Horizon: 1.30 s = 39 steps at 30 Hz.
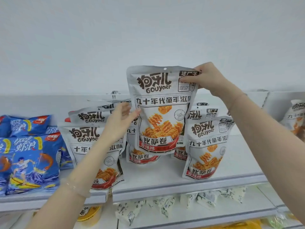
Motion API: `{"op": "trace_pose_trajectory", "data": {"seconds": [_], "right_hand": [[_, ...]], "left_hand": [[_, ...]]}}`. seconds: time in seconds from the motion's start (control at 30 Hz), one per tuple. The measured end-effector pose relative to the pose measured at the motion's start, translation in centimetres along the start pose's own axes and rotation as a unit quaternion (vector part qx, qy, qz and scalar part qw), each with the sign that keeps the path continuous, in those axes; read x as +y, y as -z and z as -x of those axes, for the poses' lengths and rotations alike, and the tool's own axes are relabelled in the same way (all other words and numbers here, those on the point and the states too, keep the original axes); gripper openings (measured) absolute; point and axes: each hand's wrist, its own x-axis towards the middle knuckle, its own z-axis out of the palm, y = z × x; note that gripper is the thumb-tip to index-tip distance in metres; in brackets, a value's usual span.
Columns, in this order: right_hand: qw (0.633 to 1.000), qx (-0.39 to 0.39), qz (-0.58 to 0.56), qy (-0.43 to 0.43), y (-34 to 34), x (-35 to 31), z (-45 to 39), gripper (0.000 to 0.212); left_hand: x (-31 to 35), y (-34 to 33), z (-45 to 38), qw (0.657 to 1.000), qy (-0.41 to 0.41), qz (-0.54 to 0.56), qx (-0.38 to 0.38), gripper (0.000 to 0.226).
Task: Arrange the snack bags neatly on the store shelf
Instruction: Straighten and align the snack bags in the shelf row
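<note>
— Head view, left to right: where is the left hand (119, 120)?
— At the left edge of the raised Gouyaer pizza-roll bag (162, 111), fingers (132, 112) spread apart, just touching it.
— And the bag?
— Upright in the air, long axis vertical, above the gap between the left standing bag (92, 146) and the right standing bag (208, 146) on the store shelf (165, 182).
— Who carries it?
— The right hand (208, 80), fingers clamped on its top right corner. The gap lies straight below, so I judge a downward move is needed.
</note>
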Motion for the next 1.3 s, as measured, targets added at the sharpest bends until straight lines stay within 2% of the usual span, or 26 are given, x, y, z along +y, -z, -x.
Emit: {"op": "trace_pose_trajectory", "data": {"seconds": [0.07, 0.13, 0.23, 0.37, 0.47, 0.57, 0.67, 0.73, 0.97, 1.13, 1.23, 1.3], "right_hand": [[0.998, 0.010, -0.055, 0.009, 1.1, -1.0, -0.4, 0.021], [0.995, 0.028, -0.092, 0.018, 1.9, -2.0, -0.7, 0.010], [0.986, 0.062, -0.154, 0.022, 2.5, -3.0, -0.9, 0.012], [0.959, 0.087, -0.270, 0.021, 1.8, -3.1, -0.5, 0.010], [0.938, 0.069, -0.340, 0.001, 0.9, -2.0, 0.3, 0.011], [0.963, 0.008, -0.266, -0.032, -0.3, 0.0, 1.4, 0.022], [0.971, 0.058, -0.230, -0.017, -1.2, 1.1, 2.2, 0.031], [0.966, 0.070, -0.249, -0.006, -1.1, 1.4, 2.4, 0.029], [0.957, 0.035, -0.286, -0.021, -0.4, 2.5, 2.6, 0.031], [0.969, -0.047, -0.240, -0.025, -0.6, 1.9, 3.3, 0.016], [0.974, -0.051, -0.221, -0.025, -1.7, 2.2, 3.5, 0.015], [0.976, -0.056, -0.207, -0.022, -2.7, 2.5, 3.8, 0.017]], "left_hand": [[-0.1, -0.4, 0.0, 0.999, -0.021, -0.026, -0.025, 0.078], [0.8, -0.5, -0.2, 0.999, -0.032, -0.027, -0.001, 0.070], [2.3, -0.1, -0.5, 0.998, -0.033, 0.032, 0.047, 0.062], [3.0, -0.6, 0.3, 0.984, -0.021, 0.143, 0.109, 0.030], [2.9, -1.2, 0.6, 0.976, -0.023, 0.172, 0.135, 0.030], [2.6, -1.3, 0.6, 0.976, -0.027, 0.153, 0.151, 0.030], [2.4, -1.4, 0.5, 0.980, -0.041, 0.133, 0.143, 0.028], [2.3, -1.3, 0.4, 0.978, -0.038, 0.151, 0.142, 0.030], [2.2, -0.6, 0.9, 0.975, -0.011, 0.194, 0.104, 0.030], [1.2, 0.9, 1.3, 0.990, 0.019, 0.125, 0.066, 0.037], [1.2, 1.9, 0.9, 0.994, 0.034, 0.097, 0.036, 0.025], [1.7, 2.6, -0.1, 0.991, 0.045, 0.119, 0.032, 0.042]]}}
